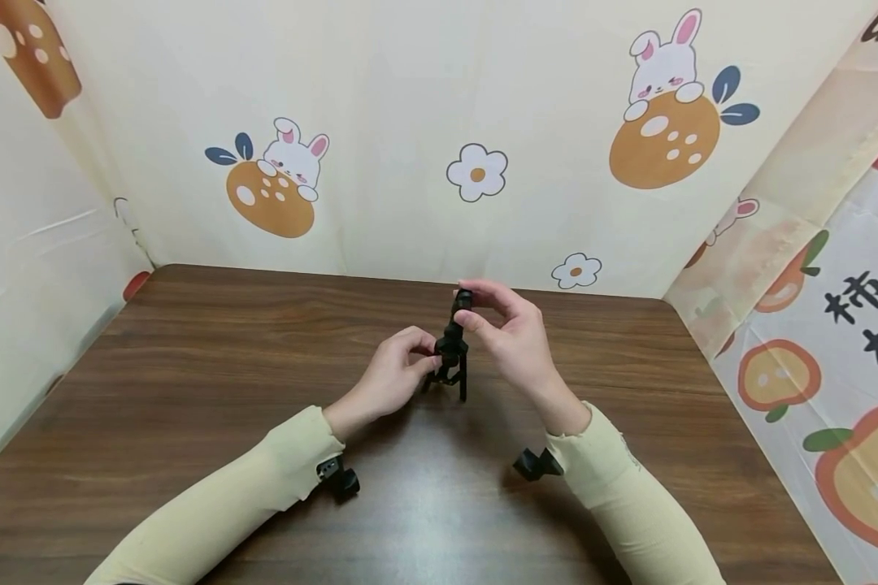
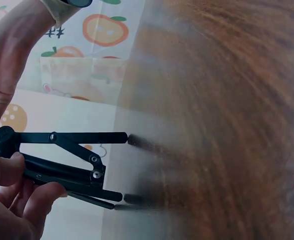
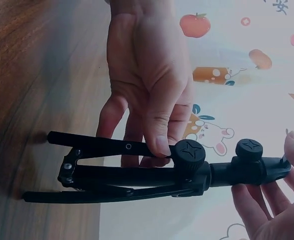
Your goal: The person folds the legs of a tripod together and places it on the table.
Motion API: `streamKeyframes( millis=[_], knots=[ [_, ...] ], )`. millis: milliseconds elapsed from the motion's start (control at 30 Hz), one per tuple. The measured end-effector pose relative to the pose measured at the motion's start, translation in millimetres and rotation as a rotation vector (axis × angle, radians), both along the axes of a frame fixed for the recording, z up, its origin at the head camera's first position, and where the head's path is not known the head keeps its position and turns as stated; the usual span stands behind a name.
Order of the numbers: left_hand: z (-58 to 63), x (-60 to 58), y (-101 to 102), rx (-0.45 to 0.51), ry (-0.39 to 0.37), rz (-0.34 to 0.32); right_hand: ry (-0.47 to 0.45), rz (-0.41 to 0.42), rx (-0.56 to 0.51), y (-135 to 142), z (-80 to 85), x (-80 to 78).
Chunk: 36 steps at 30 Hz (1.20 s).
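Observation:
A small black tripod (image 1: 451, 345) stands upright near the middle of the table, its legs spread a little. My left hand (image 1: 389, 375) pinches it by the upper part of its legs, just below a round knob (image 3: 189, 152). Higher up, my right hand (image 1: 519, 337) holds the tripod's head between thumb and fingers, beside a second knob (image 3: 249, 149). Hinged braces (image 2: 76, 150) join the legs to the centre column. In the left wrist view, the leg tips are at or very close to the tabletop.
The brown wooden table (image 1: 227, 357) meets a cream curtain (image 1: 395, 122) with rabbit and flower prints at its far edge. Another printed cloth (image 1: 797, 341) hangs along the right side. Black wrist cameras sit under both sleeves, close to the tabletop.

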<state>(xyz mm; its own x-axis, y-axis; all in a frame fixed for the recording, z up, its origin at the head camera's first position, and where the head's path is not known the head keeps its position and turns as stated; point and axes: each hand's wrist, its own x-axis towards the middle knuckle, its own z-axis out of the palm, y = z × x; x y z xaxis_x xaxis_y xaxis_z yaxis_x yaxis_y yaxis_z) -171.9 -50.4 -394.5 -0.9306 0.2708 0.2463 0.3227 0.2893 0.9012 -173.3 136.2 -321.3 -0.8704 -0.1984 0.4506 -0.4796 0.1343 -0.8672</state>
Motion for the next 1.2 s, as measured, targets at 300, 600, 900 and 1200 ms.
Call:
streamKeyframes(
  millis=[300,600,900,1200],
  knots=[
    [-1.4,-0.4,-1,-0.002,-0.032,-0.003,-0.031,0.057,-0.05,1,-0.7,1.6],
    [-0.9,1.3,-2,0.003,-0.044,-0.005,-0.044,0.083,-0.07,5,-2.2,2.2],
    [-1.7,1.2,-2,0.03,-0.045,-0.01,-0.053,0.07,-0.046,9,-5.5,1.8],
    [-1.8,0.5,-3,0.029,-0.054,-0.033,-0.063,0.065,-0.014,16,-13.1,3.3]
  ],
)
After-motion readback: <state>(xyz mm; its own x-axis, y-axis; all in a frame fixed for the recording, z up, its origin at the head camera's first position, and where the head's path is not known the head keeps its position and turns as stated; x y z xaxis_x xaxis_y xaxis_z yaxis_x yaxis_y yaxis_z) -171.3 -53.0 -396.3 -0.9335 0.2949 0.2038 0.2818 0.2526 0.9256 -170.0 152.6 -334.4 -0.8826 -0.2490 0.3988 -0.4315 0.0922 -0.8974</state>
